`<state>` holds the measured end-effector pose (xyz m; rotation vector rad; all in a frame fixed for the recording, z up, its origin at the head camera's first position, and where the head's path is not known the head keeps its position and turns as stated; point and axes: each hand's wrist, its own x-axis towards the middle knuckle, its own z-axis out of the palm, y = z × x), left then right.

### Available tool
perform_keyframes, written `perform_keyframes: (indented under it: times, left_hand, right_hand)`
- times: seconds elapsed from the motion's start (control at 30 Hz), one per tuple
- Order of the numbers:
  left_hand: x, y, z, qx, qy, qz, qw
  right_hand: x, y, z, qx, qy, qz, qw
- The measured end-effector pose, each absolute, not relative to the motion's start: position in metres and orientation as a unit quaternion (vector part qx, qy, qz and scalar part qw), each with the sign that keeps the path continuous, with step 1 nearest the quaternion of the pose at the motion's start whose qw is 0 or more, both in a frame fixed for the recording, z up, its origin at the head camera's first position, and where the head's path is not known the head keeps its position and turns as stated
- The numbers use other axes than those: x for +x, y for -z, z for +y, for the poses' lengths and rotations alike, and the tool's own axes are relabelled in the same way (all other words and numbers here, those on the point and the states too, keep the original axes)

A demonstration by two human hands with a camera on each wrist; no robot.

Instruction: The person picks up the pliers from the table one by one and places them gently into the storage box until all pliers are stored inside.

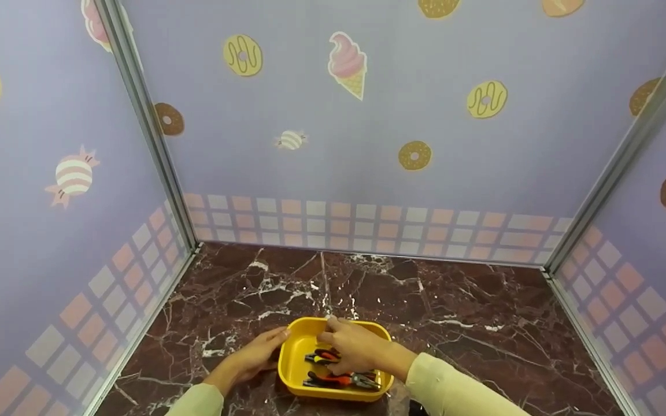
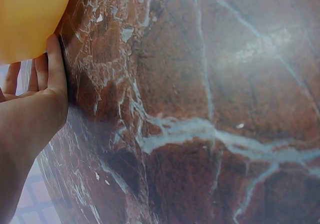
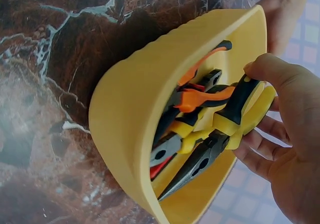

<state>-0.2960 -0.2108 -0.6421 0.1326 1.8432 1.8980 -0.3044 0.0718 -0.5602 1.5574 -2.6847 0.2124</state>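
A yellow plastic tray stands on the dark red marble table near its front edge. Several pliers lie in it, among them an orange-handled pair. My right hand reaches into the tray. In the right wrist view my right hand has thumb and fingers curled round the black-and-yellow handles of long-nose pliers, whose tip points down into the tray. My left hand lies against the tray's left wall. In the left wrist view its straight fingers touch the tray.
Lilac panels printed with doughnuts and sweets wall the table on the left, back and right, joined by metal corner posts. Marble stretches behind and to both sides of the tray.
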Motion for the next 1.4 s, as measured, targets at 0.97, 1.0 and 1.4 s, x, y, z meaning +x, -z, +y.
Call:
perform_keyframes:
  times: [0.97,1.0,1.4]
  left_hand:
    - [-0.294,0.643,-0.208,0.044,-0.688,0.682,0.246]
    - [-0.295,0.644,-0.208,0.045,-0.689,0.68,0.246]
    - [-0.295,0.638,-0.211,0.042,-0.693,0.679,0.239]
  right_hand:
    - [-0.299,0.579,0.088,0.446,-0.084,-0.89,-0.045]
    - [-0.3,0.579,0.089,0.443,-0.085,-0.891,-0.049]
    - [-0.298,0.576,0.106,0.448,-0.059,-0.891,-0.033]
